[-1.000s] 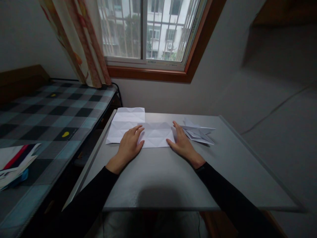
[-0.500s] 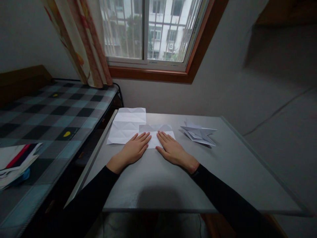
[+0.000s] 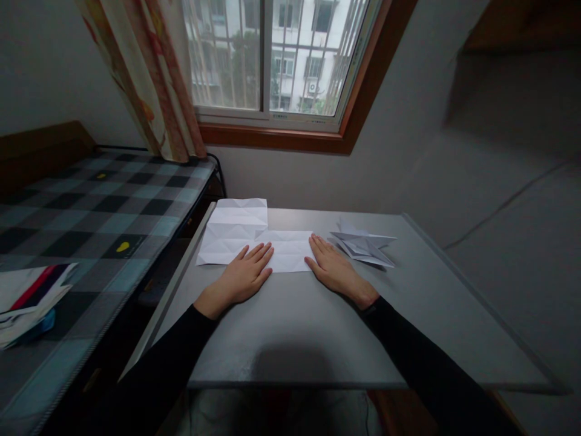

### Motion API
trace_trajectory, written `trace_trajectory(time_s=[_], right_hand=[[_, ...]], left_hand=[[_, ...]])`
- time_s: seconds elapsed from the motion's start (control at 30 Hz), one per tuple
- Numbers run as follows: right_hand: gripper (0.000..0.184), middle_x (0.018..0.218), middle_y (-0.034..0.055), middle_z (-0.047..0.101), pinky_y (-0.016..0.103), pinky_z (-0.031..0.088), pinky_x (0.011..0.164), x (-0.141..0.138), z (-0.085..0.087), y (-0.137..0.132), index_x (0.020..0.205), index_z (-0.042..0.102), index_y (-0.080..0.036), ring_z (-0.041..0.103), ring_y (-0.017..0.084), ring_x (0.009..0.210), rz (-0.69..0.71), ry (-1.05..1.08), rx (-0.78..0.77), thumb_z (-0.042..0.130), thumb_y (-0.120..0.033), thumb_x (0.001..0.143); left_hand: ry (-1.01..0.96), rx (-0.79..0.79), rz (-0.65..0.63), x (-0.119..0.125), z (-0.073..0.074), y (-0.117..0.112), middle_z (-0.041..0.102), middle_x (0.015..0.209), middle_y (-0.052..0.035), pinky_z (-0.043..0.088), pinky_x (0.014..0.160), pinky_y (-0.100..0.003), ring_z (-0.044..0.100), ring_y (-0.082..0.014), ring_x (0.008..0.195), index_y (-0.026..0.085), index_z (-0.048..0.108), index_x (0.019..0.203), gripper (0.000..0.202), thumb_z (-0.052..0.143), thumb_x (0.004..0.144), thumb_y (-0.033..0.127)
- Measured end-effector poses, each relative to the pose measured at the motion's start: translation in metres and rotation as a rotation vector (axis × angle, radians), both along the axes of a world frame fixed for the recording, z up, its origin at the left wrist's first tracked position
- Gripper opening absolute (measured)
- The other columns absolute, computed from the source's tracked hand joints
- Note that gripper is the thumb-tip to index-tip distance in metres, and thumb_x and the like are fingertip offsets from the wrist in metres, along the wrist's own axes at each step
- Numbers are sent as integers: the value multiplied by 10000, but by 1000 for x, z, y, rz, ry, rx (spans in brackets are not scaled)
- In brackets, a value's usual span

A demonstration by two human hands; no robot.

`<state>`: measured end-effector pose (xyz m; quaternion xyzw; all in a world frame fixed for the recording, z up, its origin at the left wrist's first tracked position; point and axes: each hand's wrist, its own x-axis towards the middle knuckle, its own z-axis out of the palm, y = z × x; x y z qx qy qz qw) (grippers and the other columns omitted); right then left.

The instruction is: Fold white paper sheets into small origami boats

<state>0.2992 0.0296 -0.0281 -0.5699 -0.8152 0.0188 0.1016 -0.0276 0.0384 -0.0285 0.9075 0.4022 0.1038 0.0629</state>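
A small creased sheet of white paper (image 3: pixel 290 251) lies flat on the table. My left hand (image 3: pixel 240 272) is flat, fingers stretched out, over its left side. At its right edge rests my right hand (image 3: pixel 336 266), also open, with the palm down. Under and beyond my left hand spreads a larger white sheet (image 3: pixel 236 215) with fold lines, which the smaller paper appears to overlap. Just right of my right hand sits a folded white paper piece (image 3: pixel 365 245) with several pointed flaps.
The grey table (image 3: pixel 290 327) stands against the wall under a barred window (image 3: pixel 267 60). To the left is a bed (image 3: pixel 91 212) with a checked cover and a striped bundle (image 3: pixel 36 297) on it. A patterned curtain (image 3: pixel 154 91) hangs by the window.
My right hand has slid right across the small sheet to its right edge, and the sheet's far part now lies flatter. My left hand has hardly moved.
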Motion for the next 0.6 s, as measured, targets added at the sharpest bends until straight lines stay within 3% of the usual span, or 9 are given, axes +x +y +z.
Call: trace_trajectory(time_s=[0.13, 0.27, 0.47, 0.6], right_hand=[[707, 1806, 223, 376, 554, 342, 1381, 5, 4, -6, 1726, 427, -53, 387, 354, 1688, -29, 16, 6, 377, -451, 1144], [655, 1743, 226, 494, 571, 391, 1352, 7, 10, -6, 1657, 536, -75, 483, 364, 1631, -30, 119, 43, 401, -461, 1145], [522, 1678, 201, 586, 592, 436, 1309, 6, 15, -7, 1539, 648, -158, 572, 353, 1548, 56, 259, 129, 515, -452, 1128], [459, 1699, 186, 565, 640, 377, 1323, 6, 21, -10, 1462, 712, -200, 511, 366, 1593, 155, 230, 115, 605, -470, 1107]], left_hand=[[-54, 21, -15, -1, 6, -3, 401, 1815, -116, 269, 1395, -574, 393, -319, 1687, 245, 432, 1741, 694, 504, 1137, 579], [-130, 50, 6, -1, 16, -3, 538, 1730, -136, 407, 1322, -583, 548, -351, 1575, 229, 617, 1598, 623, 633, 1083, 580], [-261, 52, -15, -4, 22, -3, 761, 1479, -86, 561, 1174, -524, 719, -325, 1351, 249, 785, 1338, 402, 741, 940, 205], [-344, 69, 26, -2, 24, -4, 831, 1299, -66, 574, 1124, -526, 768, -315, 1227, 253, 813, 1174, 317, 698, 904, 132]])
